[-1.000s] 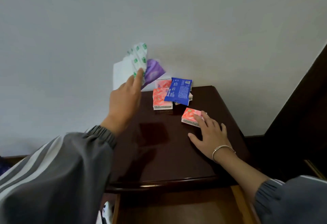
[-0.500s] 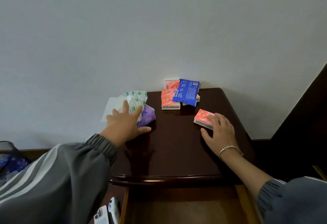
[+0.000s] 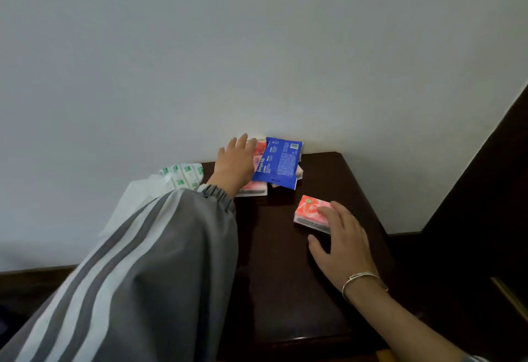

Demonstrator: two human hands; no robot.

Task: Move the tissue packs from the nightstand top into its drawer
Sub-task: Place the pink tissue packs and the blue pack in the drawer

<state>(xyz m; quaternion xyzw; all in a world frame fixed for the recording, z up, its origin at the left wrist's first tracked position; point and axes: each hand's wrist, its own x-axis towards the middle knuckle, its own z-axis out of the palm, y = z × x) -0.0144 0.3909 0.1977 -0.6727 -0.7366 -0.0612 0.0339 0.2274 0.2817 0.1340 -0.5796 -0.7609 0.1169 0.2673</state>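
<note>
L hand (image 3: 235,161) reaches across to the far side of the nightstand top (image 3: 274,290), fingers straight & spread, palm down over a stack of red tissue packs (image 3: 258,148) that sits against the wall (image 3: 257,47). Nothing grasped. Can't tell if the palm presses the stack or just hangs over it. Blue tissue pack (image 3: 281,163) lies tilted on the same stack, just right of the L hand, its left edge at the hand's side. Grey striped sleeve (image 3: 143,261) covers most of the top's near-left part.

R hand (image 3: 343,244) lies low on the right half of the top. Its fingers are relaxed, laid on the near-right corner of a single red tissue pack (image 3: 308,211), not curled round it. Thumb is spread to the near-left, just beside the pack's near edge; can't tell if it touches. Silver bangle (image 3: 363,280) on that wrist. This pack lies flat, apart from the far stack, w/ bare wood btw them.

Far left: green-and-white tissue pack (image 3: 185,174) at the top's left edge by the wall, partly behind the sleeve. A white sheet (image 3: 134,204) sticks out near it, past the edge. All packs in view are on the top. Dark wood panel (image 3: 471,218) stands at right.
</note>
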